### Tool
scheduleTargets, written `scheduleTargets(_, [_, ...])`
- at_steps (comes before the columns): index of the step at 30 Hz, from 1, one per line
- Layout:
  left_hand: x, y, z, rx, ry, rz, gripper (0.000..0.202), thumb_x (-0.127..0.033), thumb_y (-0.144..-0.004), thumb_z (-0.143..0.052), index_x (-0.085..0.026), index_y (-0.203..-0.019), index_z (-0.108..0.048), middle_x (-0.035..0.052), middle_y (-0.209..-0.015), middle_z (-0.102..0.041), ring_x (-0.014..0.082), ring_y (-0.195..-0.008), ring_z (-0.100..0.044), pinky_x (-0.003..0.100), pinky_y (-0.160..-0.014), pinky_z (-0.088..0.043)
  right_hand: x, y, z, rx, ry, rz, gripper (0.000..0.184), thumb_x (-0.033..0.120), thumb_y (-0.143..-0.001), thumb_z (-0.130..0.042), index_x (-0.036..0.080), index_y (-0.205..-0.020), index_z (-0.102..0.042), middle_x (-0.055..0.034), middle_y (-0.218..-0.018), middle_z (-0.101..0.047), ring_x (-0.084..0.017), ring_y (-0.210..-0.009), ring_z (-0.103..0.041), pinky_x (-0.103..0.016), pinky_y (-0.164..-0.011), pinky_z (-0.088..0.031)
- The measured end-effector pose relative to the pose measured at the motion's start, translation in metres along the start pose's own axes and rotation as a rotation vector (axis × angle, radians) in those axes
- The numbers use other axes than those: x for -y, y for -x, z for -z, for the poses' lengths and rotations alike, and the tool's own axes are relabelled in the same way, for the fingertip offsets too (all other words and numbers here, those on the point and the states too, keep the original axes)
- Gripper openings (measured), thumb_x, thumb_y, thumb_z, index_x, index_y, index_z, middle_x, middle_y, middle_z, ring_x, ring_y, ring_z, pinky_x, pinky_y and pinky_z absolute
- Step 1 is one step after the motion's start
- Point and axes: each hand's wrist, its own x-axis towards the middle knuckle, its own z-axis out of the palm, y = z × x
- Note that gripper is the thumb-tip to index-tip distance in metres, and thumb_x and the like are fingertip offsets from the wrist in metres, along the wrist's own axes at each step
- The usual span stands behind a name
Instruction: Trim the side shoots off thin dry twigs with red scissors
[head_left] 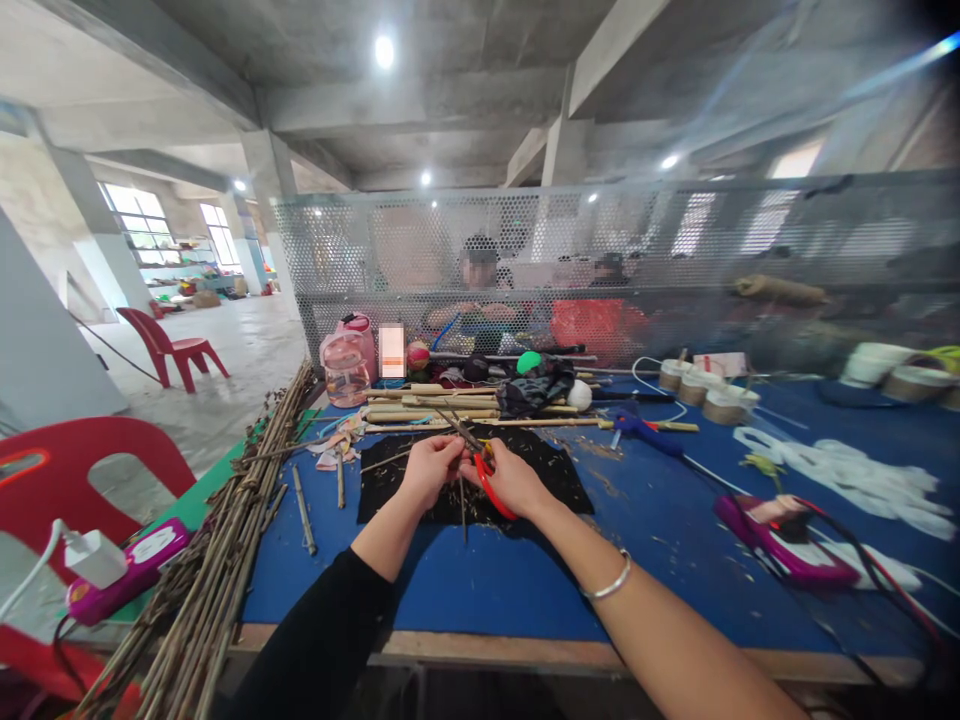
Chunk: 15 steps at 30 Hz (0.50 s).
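Note:
My right hand (510, 480) is wrapped around scissors with red handles (491, 488). Their metal blades (465, 432) point up and to the left, above a black cloth (547, 470). Close beside the blades, my left hand (433, 468) is closed in a pinch on a thin brown twig, partly hidden by the fingers. Another thin twig (463, 515) shows below the two hands. Small plant scraps are scattered over the cloth, which lies on the blue tabletop (450, 590).
A bundle of long twigs (217, 560) lies along the left edge. Bamboo sticks (427, 405) and a pink bottle (346, 365) are at the back. On the right are a blue glue gun (649, 430) and a purple power strip (787, 545) with cables. A perforated metal screen (420, 250) stands behind.

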Motion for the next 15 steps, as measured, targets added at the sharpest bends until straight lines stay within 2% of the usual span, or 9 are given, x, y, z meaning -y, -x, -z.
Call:
scheduleTargets(8, [-0.0004,0.0002,-0.0006,-0.016,-0.014,-0.026,0.034,-0.04,-0.058,-0.071,-0.01,-0.073,-0.064,0.0033,-0.063,-0.062,0.0064,-0.045,-0.051,0.017,-0.04,-0.036,0.0002,0.0009,-0.0013,0.0,-0.006,-0.039,0.04,0.059,-0.072,-0.054,0.021,-0.081,-0.049,-0.0047,-0.075,-0.062,-0.016,-0.062,-0.056,-0.022,-0.051,-0.029])
scheduleTargets(15, [-0.0027,-0.0001,-0.0009,-0.047,0.026,-0.005,0.025,-0.034,-0.064,-0.069,-0.011,-0.07,-0.062,0.0024,-0.062,-0.061,0.0069,-0.047,-0.053,0.017,-0.043,-0.04,-0.0078,-0.0055,-0.0029,0.003,-0.044,0.0,0.04,0.06,-0.073,-0.052,0.019,-0.074,-0.051,-0.0041,-0.071,-0.062,-0.014,-0.062,-0.055,-0.021,-0.053,-0.031])
